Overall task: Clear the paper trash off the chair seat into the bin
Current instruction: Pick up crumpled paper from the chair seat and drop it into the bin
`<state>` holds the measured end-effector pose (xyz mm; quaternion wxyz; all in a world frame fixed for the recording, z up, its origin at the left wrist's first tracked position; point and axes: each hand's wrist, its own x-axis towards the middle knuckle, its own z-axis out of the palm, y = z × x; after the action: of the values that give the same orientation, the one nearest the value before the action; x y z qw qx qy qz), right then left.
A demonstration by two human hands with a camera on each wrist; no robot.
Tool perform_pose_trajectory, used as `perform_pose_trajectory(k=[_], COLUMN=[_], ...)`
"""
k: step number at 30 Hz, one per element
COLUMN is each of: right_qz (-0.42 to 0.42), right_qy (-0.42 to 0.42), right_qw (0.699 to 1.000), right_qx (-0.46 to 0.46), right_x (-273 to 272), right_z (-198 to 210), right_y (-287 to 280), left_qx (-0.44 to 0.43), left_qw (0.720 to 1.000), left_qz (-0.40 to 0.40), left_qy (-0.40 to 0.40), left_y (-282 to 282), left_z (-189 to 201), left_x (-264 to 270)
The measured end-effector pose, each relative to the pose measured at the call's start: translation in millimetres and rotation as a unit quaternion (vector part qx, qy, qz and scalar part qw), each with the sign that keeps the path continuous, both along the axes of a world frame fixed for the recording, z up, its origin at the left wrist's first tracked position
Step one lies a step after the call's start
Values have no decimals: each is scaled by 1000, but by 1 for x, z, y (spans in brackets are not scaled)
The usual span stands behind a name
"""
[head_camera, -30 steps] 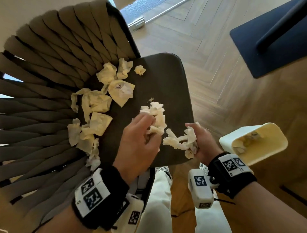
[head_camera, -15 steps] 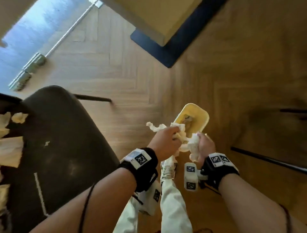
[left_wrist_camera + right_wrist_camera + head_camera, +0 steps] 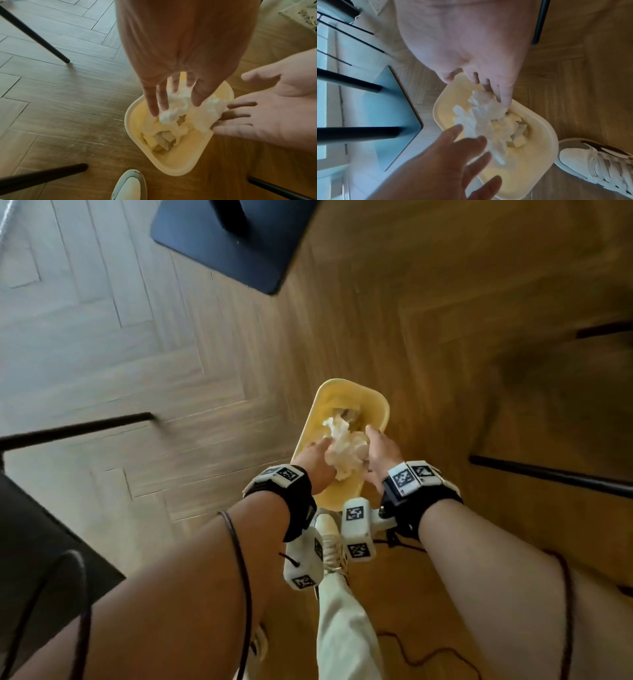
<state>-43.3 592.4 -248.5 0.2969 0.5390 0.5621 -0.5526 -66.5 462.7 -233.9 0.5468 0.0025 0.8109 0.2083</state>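
Observation:
The pale yellow bin point(image 3: 378, 402) stands on the wood floor just in front of my feet. Both hands hover over its mouth with straight, spread fingers. A wad of white crumpled paper point(image 3: 342, 446) hangs loose between my left hand point(image 3: 317, 451) and right hand point(image 3: 380, 451), partly inside the bin. In the left wrist view the left hand's fingers point(image 3: 154, 105) brush the paper point(image 3: 181, 112) and the right palm faces it flat. In the right wrist view the paper point(image 3: 481, 116) drops onto older scraps in the bin point(image 3: 546, 129). The paper on the chair is out of view.
The dark chair seat point(image 3: 34, 542) shows at the lower left, with one black chair leg point(image 3: 78, 429) beyond it. A dark blue table base point(image 3: 233, 244) lies ahead on the floor. Another black leg point(image 3: 548, 477) runs at the right. My white shoe point(image 3: 329, 529) touches the bin.
Both hands carried their paper wads from the chair seat across to the bin. Their fingers have now straightened and let the paper go over the bin's mouth.

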Motion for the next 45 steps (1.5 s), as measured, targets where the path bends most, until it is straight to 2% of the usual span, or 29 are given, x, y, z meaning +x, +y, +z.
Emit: perform_pose_trajectory(k=[3,6,10,13,17,19,22,24,26,28,30,32,37,40,42,45], right_qz=[38,88,167,249,375,464,577,619,647,666,674,683,712,708,682,595], right_qy=[14,24,35,82,155,186,190,182,174,171,172,166,140,136,135,108], right_qw=[999,996,985,964,911,863,788,756,733,715,706,699,675,677,703,775], right_qx=[12,16,-26,-38,-75,-80,-100,-113,-117,-126,-130,-129,-132,-144,-152,-184], right_x=[4,8,9,14,30,40,61,77,92,104,114,123,141,149,151,154], right_z=[15,44,104,150,195,211,226,228,228,227,226,223,219,225,228,231], right_y=[3,-2,-38,-89,-177,-223,-290,-328,-360,-387,-409,-428,-467,-489,-501,-524], left_qx=[-14,-7,46,42,5,-44,-220,-335,-397,-425,-416,-374,-363,-354,-343,-284], left_qw=[1000,996,982,968,937,919,908,875,847,836,845,863,861,863,867,855], left_qz=[8,86,185,246,348,390,346,328,343,347,333,337,352,346,342,394], left_qy=[10,21,-6,4,14,28,90,119,89,17,-38,-41,59,97,119,181], left_y=[-10,-31,-79,-139,-252,-317,-415,-472,-521,-560,-580,-580,-560,-559,-557,-550], left_z=[6,33,103,158,218,236,247,251,249,236,216,201,179,186,199,226], left_x=[-4,-1,16,37,73,94,131,156,180,203,223,237,253,257,257,258])
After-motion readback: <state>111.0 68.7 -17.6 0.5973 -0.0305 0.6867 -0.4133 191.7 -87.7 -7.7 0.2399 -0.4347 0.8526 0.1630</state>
